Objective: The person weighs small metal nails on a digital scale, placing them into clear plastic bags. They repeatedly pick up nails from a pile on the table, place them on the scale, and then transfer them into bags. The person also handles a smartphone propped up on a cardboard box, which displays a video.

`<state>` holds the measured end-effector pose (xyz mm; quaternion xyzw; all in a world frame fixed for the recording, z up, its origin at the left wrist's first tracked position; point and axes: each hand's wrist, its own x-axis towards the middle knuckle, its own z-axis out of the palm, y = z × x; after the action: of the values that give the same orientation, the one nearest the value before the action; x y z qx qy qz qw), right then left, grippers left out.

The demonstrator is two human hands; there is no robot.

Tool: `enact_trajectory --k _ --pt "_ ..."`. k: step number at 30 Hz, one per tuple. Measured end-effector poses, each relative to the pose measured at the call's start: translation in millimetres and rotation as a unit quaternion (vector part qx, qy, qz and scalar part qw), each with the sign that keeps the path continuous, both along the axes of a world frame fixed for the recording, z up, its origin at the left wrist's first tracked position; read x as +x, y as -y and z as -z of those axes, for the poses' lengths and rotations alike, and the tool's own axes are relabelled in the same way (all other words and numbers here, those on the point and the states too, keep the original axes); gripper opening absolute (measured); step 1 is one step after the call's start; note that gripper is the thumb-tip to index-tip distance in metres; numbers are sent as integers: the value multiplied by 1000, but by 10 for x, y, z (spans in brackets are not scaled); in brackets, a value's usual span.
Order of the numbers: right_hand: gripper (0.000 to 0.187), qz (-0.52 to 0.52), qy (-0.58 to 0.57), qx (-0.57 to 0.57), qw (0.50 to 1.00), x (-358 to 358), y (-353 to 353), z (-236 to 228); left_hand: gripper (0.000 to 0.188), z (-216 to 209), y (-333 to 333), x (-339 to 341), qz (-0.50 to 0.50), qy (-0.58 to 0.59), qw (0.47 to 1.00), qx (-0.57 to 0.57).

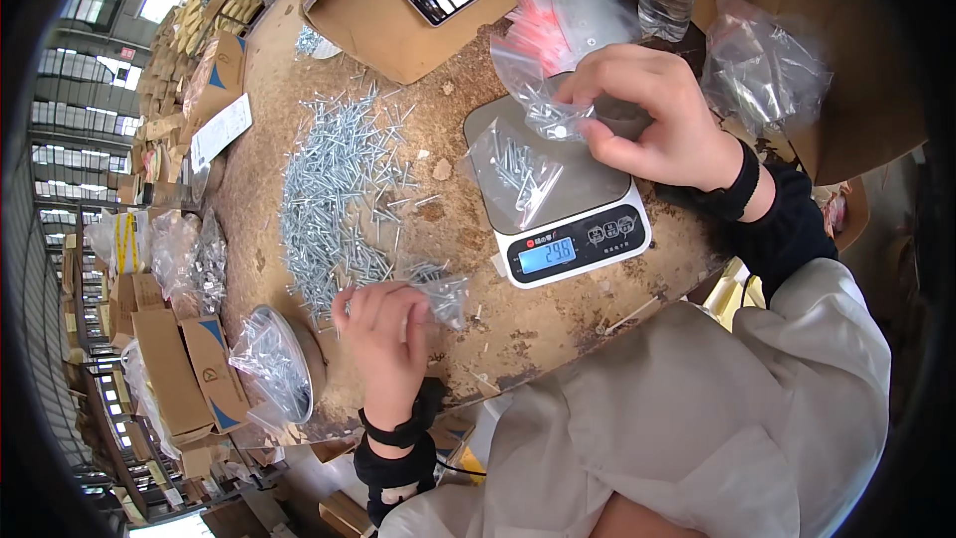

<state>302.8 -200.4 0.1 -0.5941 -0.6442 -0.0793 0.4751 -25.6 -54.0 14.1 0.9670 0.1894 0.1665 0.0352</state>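
The small clear bag (pixel 554 122) is pinched between thumb and fingers of the right hand (pixel 662 120), over the scale (pixel 597 179), where a packet of screws (pixel 518 174) lies. The left hand (pixel 386 334) curls beside another bag (pixel 448 301) near the heap of screws (pixel 329 189); whether it grips, I can't tell.

Left hand (pixel 383 339) and right hand (pixel 657 120) bare. Left cuff (pixel 406 426) and right cuff (pixel 745 181): black, snug bands, black sleeves behind. Small pale patch on the left sleeve (pixel 398 493). Main garment (pixel 677 389): light grey-beige, loose, softly creased, slight sheen.
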Motion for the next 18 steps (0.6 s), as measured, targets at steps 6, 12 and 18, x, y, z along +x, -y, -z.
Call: enact_trajectory --k 6,12,18 --pt "18 74 112 -69 989 -117 -90 -15 8 -111 -90 -90 -84 254 953 -144" --pt "13 129 300 -196 925 -576 -293 86 8 -200 -178 193 -69 322 918 -220" --pt "21 71 384 -151 908 -769 -221 146 10 -20 -359 720 -31 307 903 -301"
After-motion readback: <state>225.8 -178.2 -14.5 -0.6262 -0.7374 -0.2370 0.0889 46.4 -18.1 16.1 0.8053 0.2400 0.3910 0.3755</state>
